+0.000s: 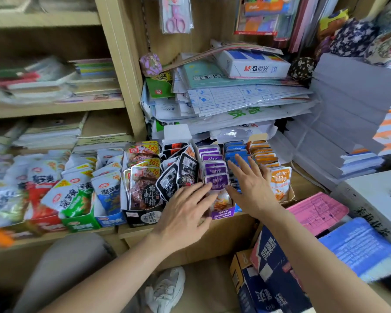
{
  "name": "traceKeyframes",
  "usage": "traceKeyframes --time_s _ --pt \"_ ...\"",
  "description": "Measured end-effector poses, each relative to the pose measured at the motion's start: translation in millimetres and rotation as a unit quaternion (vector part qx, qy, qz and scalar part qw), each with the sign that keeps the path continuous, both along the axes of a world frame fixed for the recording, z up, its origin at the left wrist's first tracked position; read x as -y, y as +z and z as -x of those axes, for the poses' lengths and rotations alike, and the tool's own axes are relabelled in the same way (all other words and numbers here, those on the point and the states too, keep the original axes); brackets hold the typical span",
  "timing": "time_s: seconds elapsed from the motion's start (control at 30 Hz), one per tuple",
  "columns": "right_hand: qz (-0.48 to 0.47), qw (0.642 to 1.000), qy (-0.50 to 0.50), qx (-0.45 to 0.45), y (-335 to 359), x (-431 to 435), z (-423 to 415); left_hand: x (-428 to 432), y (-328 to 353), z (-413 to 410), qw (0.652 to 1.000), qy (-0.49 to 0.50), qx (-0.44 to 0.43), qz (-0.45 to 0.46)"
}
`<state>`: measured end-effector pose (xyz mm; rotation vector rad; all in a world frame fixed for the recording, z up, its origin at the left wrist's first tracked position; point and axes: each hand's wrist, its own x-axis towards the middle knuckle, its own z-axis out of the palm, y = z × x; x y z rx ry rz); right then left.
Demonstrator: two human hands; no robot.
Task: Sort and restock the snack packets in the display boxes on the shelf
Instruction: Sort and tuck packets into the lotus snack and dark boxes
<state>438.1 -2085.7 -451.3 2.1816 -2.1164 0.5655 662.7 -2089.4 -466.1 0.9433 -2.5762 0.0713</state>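
Observation:
A row of display boxes full of snack packets lines the shelf edge. My left hand (185, 208) lies with straight fingers against the front purple packet (216, 180) and the purple box front (221, 213). My right hand (251, 186) is spread flat over the blue packets (234, 152), its fingers reaching toward the orange packets (280, 179). Left of my hands stand black packets (178, 175) and beef-steak packets (143, 186) in a black box (145, 219). Neither hand holds a packet.
Further left are blue (107, 190), green (76, 199) and red (40, 186) packet boxes. Stacked paper and a white M&G box (253, 64) sit behind the snacks. Cartons (269, 267) stand on the floor at right, my shoe (165, 290) below.

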Motion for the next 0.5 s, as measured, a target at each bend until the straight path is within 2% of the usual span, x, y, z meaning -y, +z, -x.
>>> traceKeyframes --time_s 0.1,0.2,0.27,0.33,0.43,0.5 --pt "0.027 0.994 0.057 0.093 13.3 -0.3 -26.0 -20.9 7.0 -42.3 0.997 0.041 -0.065 -0.027" --pt "0.011 0.975 0.096 0.199 21.8 -10.8 -53.8 -27.3 29.1 -80.2 0.983 0.135 -0.102 -0.065" --pt "-0.009 0.966 0.098 0.239 19.9 -16.3 -68.8 -19.0 47.4 -95.6 0.97 0.181 -0.121 -0.108" --pt "-0.018 0.968 0.093 0.233 17.1 -15.9 -83.1 -2.9 59.0 -103.9 0.956 0.203 -0.151 -0.149" --pt "0.005 0.985 0.046 0.168 7.5 -2.8 -103.9 18.4 61.0 -101.0 0.931 0.204 -0.201 -0.226" --pt "-0.003 0.992 0.009 0.128 1.8 6.4 -116.0 26.1 53.7 -90.4 0.925 0.188 -0.202 -0.262"
